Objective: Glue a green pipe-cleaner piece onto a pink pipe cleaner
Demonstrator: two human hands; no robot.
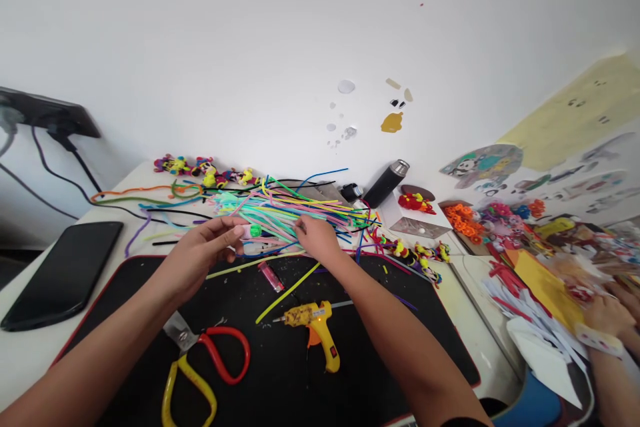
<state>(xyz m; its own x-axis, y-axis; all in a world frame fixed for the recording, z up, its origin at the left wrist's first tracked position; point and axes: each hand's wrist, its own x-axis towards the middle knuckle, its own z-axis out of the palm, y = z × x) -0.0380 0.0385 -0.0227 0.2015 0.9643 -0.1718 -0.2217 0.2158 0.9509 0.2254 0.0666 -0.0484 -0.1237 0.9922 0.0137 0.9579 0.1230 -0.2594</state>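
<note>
My left hand (207,247) is closed in a pinch on a small green piece (255,231) at the near edge of a pile of coloured pipe cleaners (290,210). Just to the right, my right hand (316,237) reaches into the same pile with its fingers curled among the strands; what they hold, if anything, is hidden. Both hands hover over the far edge of a black mat (270,360).
On the mat lie red-and-yellow scissors (200,363), a yellow glue gun (315,323), a pink lighter (271,276) and a loose yellow pipe cleaner (285,293). A phone (63,273) lies left, a black bottle (385,183) behind. Another person's hands (607,320) work on paper crafts at right.
</note>
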